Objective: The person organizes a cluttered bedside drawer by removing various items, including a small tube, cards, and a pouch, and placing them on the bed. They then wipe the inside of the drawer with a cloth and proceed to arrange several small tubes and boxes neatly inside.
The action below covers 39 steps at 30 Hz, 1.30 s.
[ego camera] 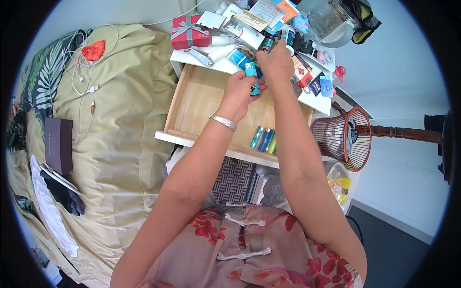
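My left hand, with a silver bangle at the wrist, holds a turquoise lighter above an open wooden drawer. On the heaped white cabinet top, my right hand has its fingertips at a dark green patterned lighter-like object; whether it grips this is hard to tell. Several lighters, among them a teal one and a blue one, lie side by side at the drawer's front, partly hidden by my right forearm. A blue and white tube lies just beyond my left hand.
The cabinet top holds a red gift box, nail clippers, a white bottle, cards and a glass jug. A rattan basket stands at the right. A bed with cables and a dark box adjoins on the left.
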{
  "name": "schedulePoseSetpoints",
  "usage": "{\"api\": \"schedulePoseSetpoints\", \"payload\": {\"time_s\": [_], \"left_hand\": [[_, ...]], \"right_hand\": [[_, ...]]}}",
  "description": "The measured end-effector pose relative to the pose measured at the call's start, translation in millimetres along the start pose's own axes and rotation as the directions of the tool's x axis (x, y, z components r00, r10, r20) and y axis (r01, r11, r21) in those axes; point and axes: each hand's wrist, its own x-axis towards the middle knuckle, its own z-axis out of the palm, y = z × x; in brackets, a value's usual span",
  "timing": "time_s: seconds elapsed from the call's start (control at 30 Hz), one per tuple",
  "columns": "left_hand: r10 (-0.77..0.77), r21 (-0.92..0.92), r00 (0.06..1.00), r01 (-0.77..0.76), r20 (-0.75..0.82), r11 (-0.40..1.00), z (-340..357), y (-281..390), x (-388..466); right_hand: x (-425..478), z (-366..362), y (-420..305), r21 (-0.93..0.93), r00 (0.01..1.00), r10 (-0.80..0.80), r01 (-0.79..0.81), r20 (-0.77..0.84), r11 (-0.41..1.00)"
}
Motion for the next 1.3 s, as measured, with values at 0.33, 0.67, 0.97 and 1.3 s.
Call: {"api": "schedulePoseSetpoints", "payload": {"time_s": [0.33,0.67,0.97,1.3], "left_hand": [[0.010,-0.012,1.000,-0.010,-0.002,1.000,-3,4,-1],[-0.061,-0.111,0.993,0.072,0.100,0.991,0,2,-4],[-0.058,-0.142,0.997,0.049,-0.060,0.989,-7,1,1],[0.007,-0.116,0.998,-0.015,-0.064,0.993,-2,-1,-1]], "right_hand": [[-5,-12,4,0.039,0.997,0.076,-0.075,-0.018,0.996],[-79,-38,12,0.434,0.970,-0.148,0.052,0.190,0.899],[-14,0,33,0.463,0.996,-0.095,0.083,0.003,0.883],[8,19,0,0.039,0.998,-0.003,0.006,-0.065,0.999]]}}
